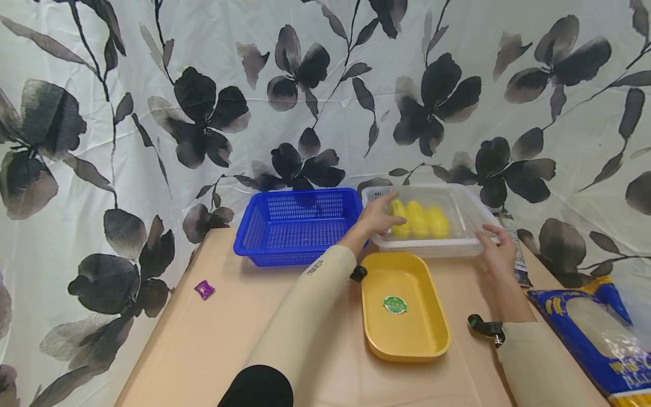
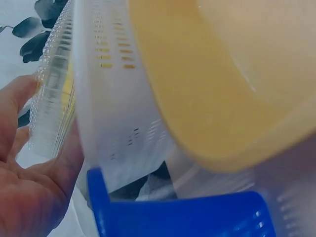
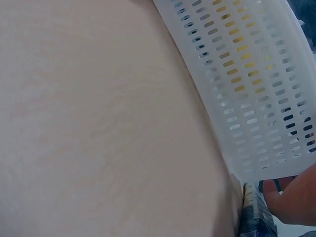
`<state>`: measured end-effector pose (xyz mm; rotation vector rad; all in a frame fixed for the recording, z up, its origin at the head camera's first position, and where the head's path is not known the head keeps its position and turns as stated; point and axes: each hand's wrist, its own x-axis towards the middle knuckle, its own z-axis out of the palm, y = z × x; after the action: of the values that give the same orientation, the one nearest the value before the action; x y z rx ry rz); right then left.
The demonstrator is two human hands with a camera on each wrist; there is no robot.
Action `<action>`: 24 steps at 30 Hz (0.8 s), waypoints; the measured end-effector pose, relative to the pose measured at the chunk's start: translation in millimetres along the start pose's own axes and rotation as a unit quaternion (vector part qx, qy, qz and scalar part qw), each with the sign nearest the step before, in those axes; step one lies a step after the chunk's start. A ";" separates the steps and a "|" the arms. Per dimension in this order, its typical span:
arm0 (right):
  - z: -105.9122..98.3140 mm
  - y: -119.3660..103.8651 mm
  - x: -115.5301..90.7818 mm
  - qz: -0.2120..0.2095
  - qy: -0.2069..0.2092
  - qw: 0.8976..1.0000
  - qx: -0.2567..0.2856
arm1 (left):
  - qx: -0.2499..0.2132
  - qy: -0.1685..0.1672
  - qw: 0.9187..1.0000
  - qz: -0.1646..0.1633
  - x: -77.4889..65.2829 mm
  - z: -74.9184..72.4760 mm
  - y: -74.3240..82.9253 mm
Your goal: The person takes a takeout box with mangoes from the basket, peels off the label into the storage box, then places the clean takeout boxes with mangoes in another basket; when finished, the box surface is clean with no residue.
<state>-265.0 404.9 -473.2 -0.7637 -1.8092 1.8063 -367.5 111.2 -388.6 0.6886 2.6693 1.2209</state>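
A white perforated basket (image 1: 432, 249) stands at the back right of the table. Inside it is a clear plastic container (image 1: 452, 203) with several rounded yellow items (image 1: 418, 220). My left hand (image 1: 377, 216) grips the container's left end, thumb and fingers spread around it; in the left wrist view the hand (image 2: 37, 182) curves about the ribbed clear edge. At the basket's front right corner, my right hand (image 1: 498, 251) holds the rim. Only part of that hand (image 3: 294, 200) shows in the right wrist view, beside the basket wall (image 3: 247, 98).
A blue basket (image 1: 300, 257) stands left of the white one. In front lies a yellow tray (image 1: 402, 333) with a green label. A purple wrapped candy (image 1: 204, 290) sits at left. At the right edge are a blue-and-yellow bag (image 1: 585, 328) and a dark packet (image 1: 520, 260).
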 end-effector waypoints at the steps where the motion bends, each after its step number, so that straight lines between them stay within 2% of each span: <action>1: 0.0 0.5 -0.2 0.001 -0.001 1.000 0.001 | 0.005 -0.002 1.000 -0.005 -0.5 1.9 1.2; 5: 0.2 1.2 -0.7 0.003 -0.002 1.000 0.017 | 0.025 -0.009 1.000 -0.012 -2.7 6.3 6.6; 11: 2.0 1.2 -0.7 0.006 0.001 1.000 0.025 | 0.092 -0.012 0.996 -0.004 -7.6 6.9 9.5; 18: 3.6 1.2 -0.1 0.004 0.012 1.000 0.018 | 0.156 0.009 0.988 0.016 -8.4 8.7 -0.2; 24: 4.4 1.1 -0.6 0.001 0.014 1.000 0.020 | 0.167 0.017 0.986 0.012 -7.7 12.3 -8.1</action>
<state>-267.4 401.2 -474.4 -0.7723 -1.7504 1.8191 -359.8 111.5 -403.3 0.7493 2.9345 0.7995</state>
